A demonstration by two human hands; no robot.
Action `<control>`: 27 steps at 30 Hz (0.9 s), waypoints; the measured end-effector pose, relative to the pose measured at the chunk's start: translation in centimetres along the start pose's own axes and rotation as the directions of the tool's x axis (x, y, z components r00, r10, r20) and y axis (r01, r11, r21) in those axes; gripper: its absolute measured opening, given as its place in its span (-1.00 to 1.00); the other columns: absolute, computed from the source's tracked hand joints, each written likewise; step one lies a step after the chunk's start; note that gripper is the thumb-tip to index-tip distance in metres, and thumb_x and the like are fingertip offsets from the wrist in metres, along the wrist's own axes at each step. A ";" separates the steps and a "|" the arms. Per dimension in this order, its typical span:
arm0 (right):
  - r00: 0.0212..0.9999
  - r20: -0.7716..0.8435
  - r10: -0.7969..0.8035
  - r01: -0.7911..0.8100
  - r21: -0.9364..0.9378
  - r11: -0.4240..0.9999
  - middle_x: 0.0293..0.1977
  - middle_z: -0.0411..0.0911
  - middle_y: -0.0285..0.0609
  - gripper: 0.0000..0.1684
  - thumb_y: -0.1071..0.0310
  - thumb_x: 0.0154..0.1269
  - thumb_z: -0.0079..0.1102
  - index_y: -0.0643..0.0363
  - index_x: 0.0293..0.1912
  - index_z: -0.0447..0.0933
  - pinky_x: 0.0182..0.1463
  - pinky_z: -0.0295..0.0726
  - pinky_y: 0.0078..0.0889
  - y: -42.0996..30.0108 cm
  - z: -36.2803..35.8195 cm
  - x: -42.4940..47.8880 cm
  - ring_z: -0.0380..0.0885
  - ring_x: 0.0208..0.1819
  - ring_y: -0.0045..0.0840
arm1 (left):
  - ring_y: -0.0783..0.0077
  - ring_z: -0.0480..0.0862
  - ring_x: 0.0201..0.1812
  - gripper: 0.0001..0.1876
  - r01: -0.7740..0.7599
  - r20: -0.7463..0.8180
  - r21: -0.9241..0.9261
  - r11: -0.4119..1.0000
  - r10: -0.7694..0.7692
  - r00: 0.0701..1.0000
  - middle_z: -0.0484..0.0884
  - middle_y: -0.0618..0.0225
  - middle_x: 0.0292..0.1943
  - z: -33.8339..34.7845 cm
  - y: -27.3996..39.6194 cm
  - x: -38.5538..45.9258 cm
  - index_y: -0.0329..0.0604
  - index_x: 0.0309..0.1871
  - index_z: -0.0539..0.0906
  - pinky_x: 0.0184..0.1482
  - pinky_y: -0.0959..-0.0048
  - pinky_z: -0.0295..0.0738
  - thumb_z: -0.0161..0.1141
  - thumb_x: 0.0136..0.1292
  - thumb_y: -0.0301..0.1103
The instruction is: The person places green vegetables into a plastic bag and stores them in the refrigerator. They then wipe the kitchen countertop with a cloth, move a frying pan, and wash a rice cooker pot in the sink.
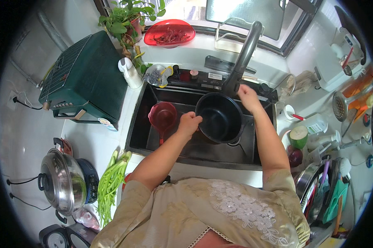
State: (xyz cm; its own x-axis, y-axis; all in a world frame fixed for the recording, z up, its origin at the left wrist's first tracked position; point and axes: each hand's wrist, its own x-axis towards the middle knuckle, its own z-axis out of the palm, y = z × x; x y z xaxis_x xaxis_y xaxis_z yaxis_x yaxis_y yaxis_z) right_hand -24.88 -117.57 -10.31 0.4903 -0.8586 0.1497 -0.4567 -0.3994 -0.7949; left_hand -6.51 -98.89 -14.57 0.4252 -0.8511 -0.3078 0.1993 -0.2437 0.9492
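Note:
A dark cooking pot (221, 119) is held over the black sink (186, 155), its opening facing up. My left hand (189, 123) grips the pot at its left side. Beside the faucet (243, 55), at the lower part of its spout head, is my right hand (247, 96); its fingers are partly hidden and slightly blurred, so its hold is unclear. A red plastic ladle (163, 116) lies in the left part of the sink.
Left of the sink are green leafy stalks (112, 186), a lidded steel pot (58, 183) and a dark green countertop oven (90, 77). A cleaver (223, 65) lies behind the faucet. At right are a cut green gourd (298, 137) and a red onion (294, 156).

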 end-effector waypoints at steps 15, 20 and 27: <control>0.861 0.406 -0.305 0.490 -0.504 0.712 -0.35 0.45 0.03 -0.46 0.34 0.27 -0.05 0.06 0.25 0.23 -0.06 0.37 -0.26 7.4 8.2 5.0 0.44 -0.25 -0.17 | 0.60 0.32 -0.69 -0.69 0.052 -0.028 0.019 0.998 -0.051 0.998 0.30 0.48 -0.72 -1.5 -3.5 2.0 -0.08 -0.71 0.27 -0.67 0.53 0.24 0.16 0.03 -0.50; 0.822 0.443 -0.358 0.450 -0.121 0.885 -0.35 0.48 -0.14 -0.52 0.20 0.35 -0.10 0.05 0.23 0.26 -0.19 0.43 -0.38 14.0 8.5 6.5 0.44 -0.33 -0.44 | 0.57 0.33 -0.69 -0.72 0.117 -0.018 0.048 0.992 -0.117 0.993 0.32 0.45 -0.72 -0.6 -3.6 2.0 -0.10 -0.70 0.30 -0.66 0.50 0.25 0.15 0.02 -0.49; 0.931 0.344 0.118 -0.187 0.174 0.967 -0.35 0.53 -0.27 -0.58 0.08 0.31 0.00 0.13 0.04 0.42 -0.29 0.43 -0.54 13.6 7.6 4.6 0.44 -0.38 -0.62 | 0.55 0.36 -0.69 -0.75 0.118 -0.030 0.040 0.992 -0.117 0.993 0.37 0.41 -0.72 -1.4 -4.9 2.5 -0.16 -0.70 0.33 -0.67 0.48 0.28 0.15 -0.01 -0.46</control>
State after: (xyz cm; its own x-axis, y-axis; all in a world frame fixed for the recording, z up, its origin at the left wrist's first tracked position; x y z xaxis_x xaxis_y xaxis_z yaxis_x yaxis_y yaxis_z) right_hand -23.22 -124.49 -24.95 0.6585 -0.7360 -0.1568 -0.4042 -0.1701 -0.8987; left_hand -5.14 -99.14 -20.07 0.4256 -0.8022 -0.4187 0.2130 -0.3608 0.9080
